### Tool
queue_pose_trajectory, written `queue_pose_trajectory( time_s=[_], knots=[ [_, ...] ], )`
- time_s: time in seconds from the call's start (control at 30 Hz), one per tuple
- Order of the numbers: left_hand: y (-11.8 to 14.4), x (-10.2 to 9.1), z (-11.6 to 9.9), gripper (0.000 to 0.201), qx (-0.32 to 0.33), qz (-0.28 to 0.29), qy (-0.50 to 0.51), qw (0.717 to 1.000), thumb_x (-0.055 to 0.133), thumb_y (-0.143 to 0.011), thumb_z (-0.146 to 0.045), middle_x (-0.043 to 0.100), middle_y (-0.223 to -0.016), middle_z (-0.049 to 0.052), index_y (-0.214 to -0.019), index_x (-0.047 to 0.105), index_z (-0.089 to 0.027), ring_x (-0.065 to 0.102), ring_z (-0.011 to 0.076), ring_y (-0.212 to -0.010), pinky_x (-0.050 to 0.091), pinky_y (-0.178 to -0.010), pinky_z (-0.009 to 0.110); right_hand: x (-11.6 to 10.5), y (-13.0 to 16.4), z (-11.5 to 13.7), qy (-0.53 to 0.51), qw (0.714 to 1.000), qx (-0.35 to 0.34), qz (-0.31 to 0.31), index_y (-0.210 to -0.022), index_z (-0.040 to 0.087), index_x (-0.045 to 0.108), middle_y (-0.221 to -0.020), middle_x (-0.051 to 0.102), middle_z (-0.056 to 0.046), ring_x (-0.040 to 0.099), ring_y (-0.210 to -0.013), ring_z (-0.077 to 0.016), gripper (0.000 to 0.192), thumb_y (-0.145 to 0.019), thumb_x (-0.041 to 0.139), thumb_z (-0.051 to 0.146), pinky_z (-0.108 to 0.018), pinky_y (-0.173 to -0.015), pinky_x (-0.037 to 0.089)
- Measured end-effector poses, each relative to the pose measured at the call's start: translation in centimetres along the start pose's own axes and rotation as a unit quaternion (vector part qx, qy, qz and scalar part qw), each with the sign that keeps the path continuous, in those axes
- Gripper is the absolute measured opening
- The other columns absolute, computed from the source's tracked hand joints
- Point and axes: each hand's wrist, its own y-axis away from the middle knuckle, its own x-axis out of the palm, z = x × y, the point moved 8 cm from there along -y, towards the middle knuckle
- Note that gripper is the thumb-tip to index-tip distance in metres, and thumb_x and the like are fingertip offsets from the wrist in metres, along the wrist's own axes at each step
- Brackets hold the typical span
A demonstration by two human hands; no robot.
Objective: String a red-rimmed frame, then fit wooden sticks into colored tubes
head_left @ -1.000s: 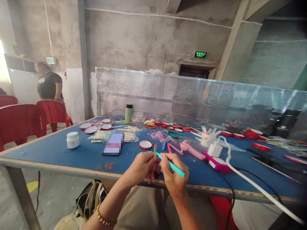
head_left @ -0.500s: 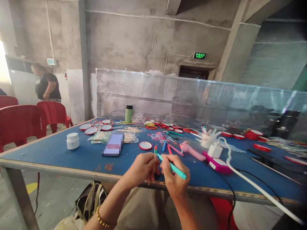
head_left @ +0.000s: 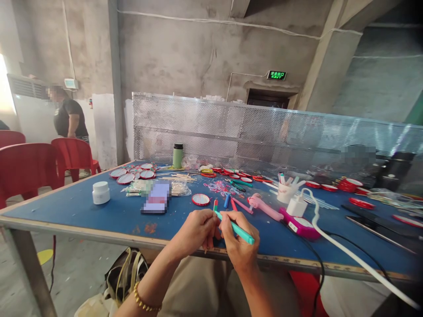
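Teal marker (head_left: 238, 230) in right hand (head_left: 238, 245); left hand (head_left: 195, 232) pinches stick (head_left: 214, 207), probably wooden.

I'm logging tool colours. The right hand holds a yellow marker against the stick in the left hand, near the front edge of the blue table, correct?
Not quite: the marker in the right hand is teal, not yellow, as the head view shows. The rest holds: its tip meets the stick in the left hand, near the blue table edge.

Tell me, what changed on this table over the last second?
Hardly anything. The person by the red chairs shifted about. The left hand keeps its grip on the small stick, the right hand on the teal pen. The table's things stayed put.
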Motion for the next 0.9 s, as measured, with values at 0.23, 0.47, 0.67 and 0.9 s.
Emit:
queue_pose_trajectory(
  time_s=[0.23,0.47,0.67,0.9],
  knots=[
    [-0.1,0.0,0.1,0.039,0.005,0.006,0.002,1.000,0.045,-0.093,-0.048,0.052,-0.049,-0.003,-0.069,0.054,-0.018,0.048,0.0093,-0.037,0.037,-0.037,0.018,-0.2,0.2,-0.4,0.012,1.000,0.009,-0.007,-0.080,0.019,0.063,-0.058,0.063,0.003,0.059,-0.049,-0.0104,0.017,-0.094,0.053,0.020,-0.020,-0.052,0.046],
    [-0.1,0.1,0.5,0.034,0.000,0.010,0.022,1.000,0.043,-0.093,-0.044,0.056,-0.056,-0.003,-0.076,0.056,-0.017,0.050,0.0089,-0.039,0.039,-0.037,0.017,-0.8,0.8,-1.2,0.000,0.998,0.043,-0.045,-0.084,0.018,0.064,-0.062,0.063,0.002,0.059,-0.050,-0.0096,0.016,-0.095,0.053,0.023,-0.020,-0.051,0.045],
    [0.0,0.2,0.3,0.035,-0.006,0.005,0.026,1.000,0.045,-0.092,-0.046,0.054,-0.053,-0.004,-0.074,0.055,-0.017,0.049,0.0087,-0.038,0.037,-0.036,0.017,-0.6,0.7,-1.2,-0.001,0.998,0.038,-0.040,-0.082,0.018,0.063,-0.059,0.061,0.003,0.057,-0.048,-0.0090,0.017,-0.095,0.053,0.022,-0.019,-0.051,0.044],
    [0.2,0.2,0.1,0.034,-0.029,-0.010,0.012,0.999,0.048,-0.090,-0.048,0.054,-0.048,-0.004,-0.074,0.052,-0.018,0.046,0.0087,-0.035,0.034,-0.035,0.017,-0.4,0.6,-1.0,-0.002,0.999,0.039,-0.017,-0.078,0.018,0.062,-0.057,0.059,0.003,0.055,-0.047,-0.0088,0.021,-0.095,0.051,0.021,-0.020,-0.051,0.044]
  ],
)
